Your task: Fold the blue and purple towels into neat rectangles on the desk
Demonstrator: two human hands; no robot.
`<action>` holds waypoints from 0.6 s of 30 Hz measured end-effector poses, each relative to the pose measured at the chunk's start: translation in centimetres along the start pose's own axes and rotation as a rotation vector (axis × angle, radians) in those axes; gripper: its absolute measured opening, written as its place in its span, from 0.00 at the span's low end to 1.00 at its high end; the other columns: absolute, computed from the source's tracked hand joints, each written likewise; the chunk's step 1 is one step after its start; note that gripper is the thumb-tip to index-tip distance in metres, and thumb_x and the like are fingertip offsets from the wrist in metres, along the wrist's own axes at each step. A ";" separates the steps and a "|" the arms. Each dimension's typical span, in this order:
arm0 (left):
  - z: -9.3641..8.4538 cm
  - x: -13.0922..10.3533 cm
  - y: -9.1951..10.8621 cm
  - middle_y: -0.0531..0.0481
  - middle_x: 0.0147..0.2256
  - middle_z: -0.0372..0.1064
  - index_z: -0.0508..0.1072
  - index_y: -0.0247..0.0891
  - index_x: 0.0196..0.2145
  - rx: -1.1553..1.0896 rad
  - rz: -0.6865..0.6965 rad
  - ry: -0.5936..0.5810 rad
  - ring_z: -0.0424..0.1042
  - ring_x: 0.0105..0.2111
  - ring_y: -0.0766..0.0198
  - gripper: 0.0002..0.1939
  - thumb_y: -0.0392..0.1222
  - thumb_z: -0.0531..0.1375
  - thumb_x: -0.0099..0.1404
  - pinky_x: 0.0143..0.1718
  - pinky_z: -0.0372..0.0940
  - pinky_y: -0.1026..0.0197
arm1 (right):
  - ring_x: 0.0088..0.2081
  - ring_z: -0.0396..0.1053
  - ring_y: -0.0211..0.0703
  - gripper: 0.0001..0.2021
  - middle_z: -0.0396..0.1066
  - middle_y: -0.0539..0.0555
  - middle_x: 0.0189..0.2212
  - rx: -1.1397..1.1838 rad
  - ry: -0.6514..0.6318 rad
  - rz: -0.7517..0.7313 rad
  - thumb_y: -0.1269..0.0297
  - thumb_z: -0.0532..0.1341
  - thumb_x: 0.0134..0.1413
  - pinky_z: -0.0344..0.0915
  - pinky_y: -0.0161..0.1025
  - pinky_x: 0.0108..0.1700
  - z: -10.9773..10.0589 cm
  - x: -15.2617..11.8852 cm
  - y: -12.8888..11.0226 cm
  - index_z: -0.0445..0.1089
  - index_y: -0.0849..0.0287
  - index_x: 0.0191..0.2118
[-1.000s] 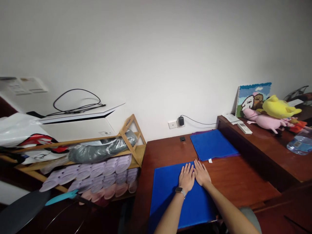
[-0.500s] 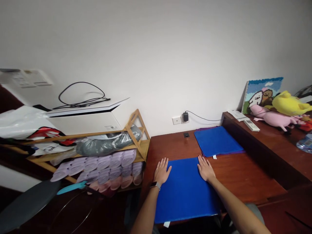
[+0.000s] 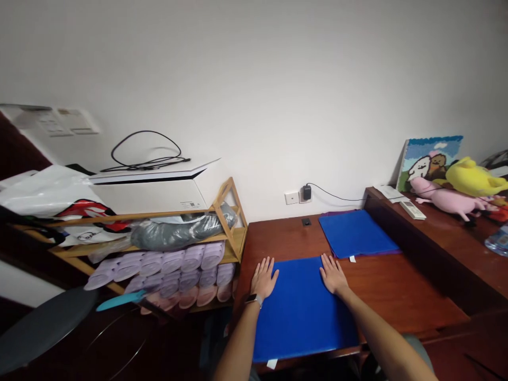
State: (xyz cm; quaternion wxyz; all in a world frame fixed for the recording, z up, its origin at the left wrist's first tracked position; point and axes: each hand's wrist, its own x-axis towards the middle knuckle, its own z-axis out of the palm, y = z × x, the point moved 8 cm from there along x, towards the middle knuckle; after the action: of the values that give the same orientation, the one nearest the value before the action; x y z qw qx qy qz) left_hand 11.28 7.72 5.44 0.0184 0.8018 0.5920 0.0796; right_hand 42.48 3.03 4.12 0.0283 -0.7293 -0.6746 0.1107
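Observation:
A flat blue cloth lies spread on the brown wooden desk, with a white tag at its near edge. My left hand rests flat at its far left corner, fingers stretched forward, a watch on the wrist. At the far right corner my right hand lies flat too, palm down with fingers out. Neither hand grips the cloth. Behind my right hand is a second blue cloth, lying over purple fabric that shows at its edges.
To the left a wooden rack holds a white box and rows of lilac slippers. On the raised ledge at right lie a remote and plush toys. A black charger is plugged into the wall.
The camera view has shifted slightly. Both hands stay flat at the cloth's far corners, and the cloth looks unchanged.

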 end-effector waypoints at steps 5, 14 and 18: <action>-0.3 -0.1 0.1 0.46 0.74 0.49 0.53 0.43 0.74 0.026 0.007 0.013 0.46 0.74 0.54 0.34 0.58 0.40 0.78 0.73 0.44 0.45 | 0.77 0.32 0.44 0.33 0.37 0.48 0.77 0.041 0.030 -0.024 0.51 0.35 0.72 0.30 0.49 0.75 -0.1 -0.1 0.1 0.37 0.56 0.77; -1.5 -0.1 9.4 0.46 0.73 0.50 0.52 0.40 0.74 -0.011 0.206 0.059 0.47 0.74 0.55 0.31 0.50 0.38 0.79 0.74 0.44 0.45 | 0.77 0.32 0.45 0.32 0.37 0.48 0.77 0.090 0.038 -0.030 0.52 0.36 0.72 0.31 0.49 0.75 -0.6 -0.2 0.0 0.37 0.54 0.77; 0.6 -0.2 19.3 0.47 0.73 0.52 0.54 0.41 0.73 -0.127 0.394 0.003 0.47 0.73 0.58 0.31 0.51 0.36 0.80 0.74 0.45 0.47 | 0.77 0.31 0.45 0.32 0.37 0.48 0.77 0.069 0.025 -0.050 0.55 0.36 0.72 0.31 0.49 0.75 -0.4 -0.2 0.0 0.39 0.56 0.77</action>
State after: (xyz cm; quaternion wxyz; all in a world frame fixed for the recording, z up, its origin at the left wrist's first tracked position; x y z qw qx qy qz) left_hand 29.55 1.81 7.25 0.0519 0.8993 0.4174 0.1200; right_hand 42.51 2.86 4.54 0.0647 -0.7122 -0.6879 0.1242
